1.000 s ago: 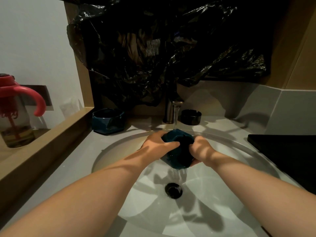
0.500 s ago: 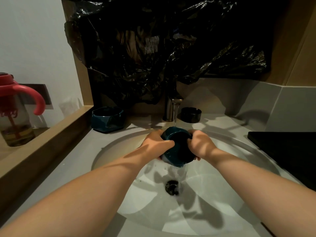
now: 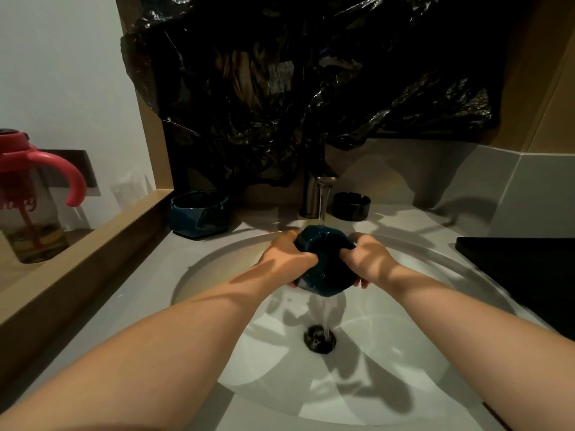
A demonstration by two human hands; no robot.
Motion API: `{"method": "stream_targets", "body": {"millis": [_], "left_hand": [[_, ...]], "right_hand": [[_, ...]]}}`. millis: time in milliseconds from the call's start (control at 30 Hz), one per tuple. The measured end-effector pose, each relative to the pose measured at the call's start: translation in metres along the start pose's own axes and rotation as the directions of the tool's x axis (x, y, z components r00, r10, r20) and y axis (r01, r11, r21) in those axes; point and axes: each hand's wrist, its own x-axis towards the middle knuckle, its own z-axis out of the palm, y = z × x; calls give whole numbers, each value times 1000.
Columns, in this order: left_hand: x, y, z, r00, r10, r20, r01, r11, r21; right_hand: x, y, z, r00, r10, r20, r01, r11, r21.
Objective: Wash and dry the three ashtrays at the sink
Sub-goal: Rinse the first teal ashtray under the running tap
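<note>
Rinsing one teal ashtray (image 3: 325, 262), left hand (image 3: 289, 259) and right hand (image 3: 370, 259) gripping it; we've two more waiting: blue ashtray (image 3: 199, 214), black ashtray (image 3: 351, 206).

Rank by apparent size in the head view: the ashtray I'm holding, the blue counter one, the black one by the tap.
1. Held ashtray: largest, but nearest the camera, so unsure against the next.
2. Blue ashtray.
3. Black ashtray, clearly smallest.
</note>
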Motion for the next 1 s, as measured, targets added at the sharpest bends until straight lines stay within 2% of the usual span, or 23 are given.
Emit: {"method": "stream_targets", "body": {"millis": [67, 133, 333, 433, 600, 700, 833, 900, 1000], "left_hand": [[-2, 1, 2, 999, 25, 30, -27, 999, 47], [-2, 0, 4, 998, 55, 37, -57, 997, 58], [1, -2, 1, 993, 121, -10, -121, 993, 13], [3, -5, 2, 994, 104, 34, -103, 994, -20], [3, -5, 3, 995, 74, 64, -72, 997, -43], [-1, -3, 1, 986, -33, 161, 62, 982, -178], [-6, -2, 0, 925, -241, 294, 322, 907, -270], [-6, -2, 0, 897, -314, 311, 409, 856, -316], [-4, -1, -2, 897, -361, 254, 440, 779, -448]], "right_hand": [[0, 1, 0, 995, -91, -44, 84, 988, -130], [1, 2, 0, 996, -70, -52, 63, 989, -137], [7, 6, 7, 991, 123, -44, -119, 990, 80], [9, 6, 10, 973, 230, -5, -222, 945, 241], [1, 1, 8, 950, 301, 82, -303, 832, 464], [1, -2, -1, 941, 335, 37, -330, 891, 312], [-3, -6, -8, 976, 212, -44, -209, 975, 73], [-6, -7, -7, 993, 108, -56, -109, 994, -8], [-9, -10, -4, 1000, -16, -22, 15, 998, -66]]}}
